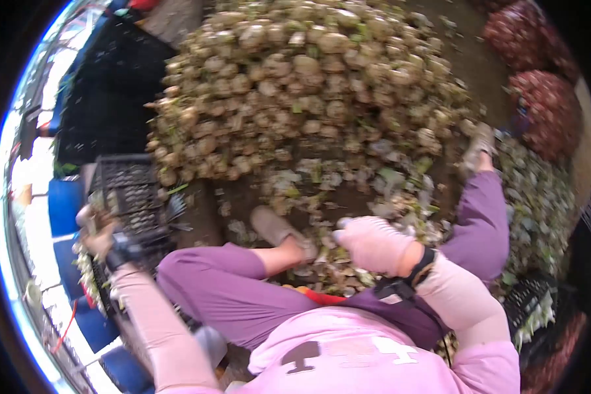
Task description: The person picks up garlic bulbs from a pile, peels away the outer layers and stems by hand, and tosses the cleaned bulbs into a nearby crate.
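My left hand (98,240) reaches out to the left beside a black plastic crate (134,197). Its fingers are curled around something pale and roundish that I cannot make out. Over my lap, my right hand (377,244), in a pale pink and white glove, is closed in a fist. A small greyish tip shows at the fist's left side; what it belongs to is hidden. In front of me lies a large heap of round, pale brown vegetables (295,85) with green bits among them.
Leafy trimmings (322,184) litter the ground around my feet. Red net sacks (545,111) stand at the upper right, above more pale peelings (532,203). Another black crate (528,302) is at my right. Blue containers (65,207) line the left side, below a dark sheet (111,92).
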Demonstrator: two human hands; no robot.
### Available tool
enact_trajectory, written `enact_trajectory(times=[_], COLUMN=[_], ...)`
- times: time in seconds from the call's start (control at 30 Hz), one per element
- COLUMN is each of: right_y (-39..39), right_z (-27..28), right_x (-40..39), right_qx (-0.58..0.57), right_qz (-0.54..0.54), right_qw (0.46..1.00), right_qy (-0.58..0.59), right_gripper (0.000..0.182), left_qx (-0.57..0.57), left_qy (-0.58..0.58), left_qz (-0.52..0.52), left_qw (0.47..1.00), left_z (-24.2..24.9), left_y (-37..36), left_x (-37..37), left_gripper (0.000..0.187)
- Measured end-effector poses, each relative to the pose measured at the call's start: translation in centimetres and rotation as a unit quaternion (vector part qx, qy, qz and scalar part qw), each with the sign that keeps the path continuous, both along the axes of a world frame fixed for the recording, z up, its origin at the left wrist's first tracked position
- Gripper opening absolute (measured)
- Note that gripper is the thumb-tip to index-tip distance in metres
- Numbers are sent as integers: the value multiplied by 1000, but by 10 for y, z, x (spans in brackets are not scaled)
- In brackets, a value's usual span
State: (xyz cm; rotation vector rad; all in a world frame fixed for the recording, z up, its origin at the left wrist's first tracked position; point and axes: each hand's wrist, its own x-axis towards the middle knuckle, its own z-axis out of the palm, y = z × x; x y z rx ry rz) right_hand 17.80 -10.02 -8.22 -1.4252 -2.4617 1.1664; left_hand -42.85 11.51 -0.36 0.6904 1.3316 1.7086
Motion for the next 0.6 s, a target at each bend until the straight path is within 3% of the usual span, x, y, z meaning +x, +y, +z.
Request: enact_trajectory(times=[0.07,0.13,0.17,0.2,0.23,0.27,0.3,0.37,0.4,0.43,0.47,0.53,0.6], right_y=[0,-4,-4,-4,-2,1,4,11,13,12,9,9,9], right_z=[9,8,9,12,16,23,29,37,37,33,27,19,18], right_x=[-2,-5,0,4,9,14,19,32,40,47,53,62,74], right_qx=[-56,-78,-79,-79,-85,-104,-122,-132,-137,-120,-67,-34,32], right_qz=[31,31,42,55,50,37,23,-6,-31,-50,-78,-172,-222], right_qw=[998,996,996,995,995,994,992,991,990,991,994,984,973], right_qy=[-13,-18,-16,-11,-12,-11,-11,-14,-19,-25,-23,-28,-61], right_gripper=[19,23,24,26,26,28,32,26,21,20,29,24,26], left_qx=[14,-80,-22,-24,-112,-131,-193,-103,-76,-97,-102,-44,-73], left_qy=[-212,-69,14,158,54,96,237,435,470,586,659,667,578], left_qz=[-213,-193,-206,-286,-380,-416,-450,-488,-524,-522,-515,-497,-544], left_qw=[954,975,978,945,917,895,839,750,706,612,538,553,604], left_z=[16,0,-28,-43,-66,-102,-107,-171,-199,-194,-215,-247,-237], left_y=[4,29,27,2,-2,-10,-26,-41,-46,-58,-68,-73,-64], left_x=[36,138,224,302,350,388,446,501,519,544,559,558,554], left_gripper=[58,46,32,23,25,27,25,28,35,39,41,39,37])
